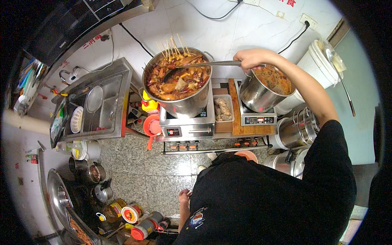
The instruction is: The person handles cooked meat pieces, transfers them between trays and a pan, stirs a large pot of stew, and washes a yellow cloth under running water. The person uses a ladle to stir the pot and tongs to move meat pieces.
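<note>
My right hand (252, 58) grips the long metal handle of a ladle (220, 63). The ladle reaches left over a large stainless steel stockpot (186, 105), its dark bowl dipped among the food. Reddish-brown broth (171, 87) in this pot holds dried chillies and chunks of food, with bamboo skewers (174, 46) standing along the back. Below my right hand, a smaller steel pot (260, 93) contains orange-brown broth. My left hand (185, 196) hangs low by my body, away from the cookers; its fingers are partly curled and too small to read clearly.
Between the two induction cookers (186, 126) sits a plastic tub of meat pieces (223, 108). A red dipper (152, 125) is left of the stockpot. The steel sink (118, 101) stands farther left. White buckets (315, 67) occupy the right; pots and an oil bottle (113, 211) lie lower left.
</note>
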Available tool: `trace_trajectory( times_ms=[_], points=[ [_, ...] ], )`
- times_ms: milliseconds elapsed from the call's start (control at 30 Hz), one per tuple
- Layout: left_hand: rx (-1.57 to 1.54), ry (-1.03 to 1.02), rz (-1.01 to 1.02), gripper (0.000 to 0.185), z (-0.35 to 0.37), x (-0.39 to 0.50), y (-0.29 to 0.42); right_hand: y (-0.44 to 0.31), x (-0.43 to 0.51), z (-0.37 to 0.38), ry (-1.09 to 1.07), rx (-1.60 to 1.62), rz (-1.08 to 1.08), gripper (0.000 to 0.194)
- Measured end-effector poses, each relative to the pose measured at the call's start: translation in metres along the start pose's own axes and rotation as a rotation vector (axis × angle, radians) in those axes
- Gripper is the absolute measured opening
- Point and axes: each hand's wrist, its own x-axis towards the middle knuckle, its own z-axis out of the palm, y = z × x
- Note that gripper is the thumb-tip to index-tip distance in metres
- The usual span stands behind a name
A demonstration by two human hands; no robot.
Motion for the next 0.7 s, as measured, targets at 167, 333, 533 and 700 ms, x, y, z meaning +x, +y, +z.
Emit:
trace_trajectory(
  times_ms=[167,333,533,700],
  points=[
    [-0.414,-0.185,-0.060,0.019,-0.011,0.031,-0.030,0.018,-0.014,0.011,0.035,0.176,0.007,0.016],
    [-0.532,-0.259,-0.153,0.018,-0.024,0.049,-0.053,0.021,-0.002,0.084,0.057,0.622,-0.026,0.015],
    [-0.385,-0.044,-0.196,0.019,-0.024,0.020,-0.020,0.023,-0.023,0.136,0.118,0.773,-0.051,0.016],
    [-0.131,-0.064,-0.016,0.022,-0.027,-0.004,-0.012,0.024,-0.059,0.157,0.183,0.639,0.026,0.024]
  ],
)
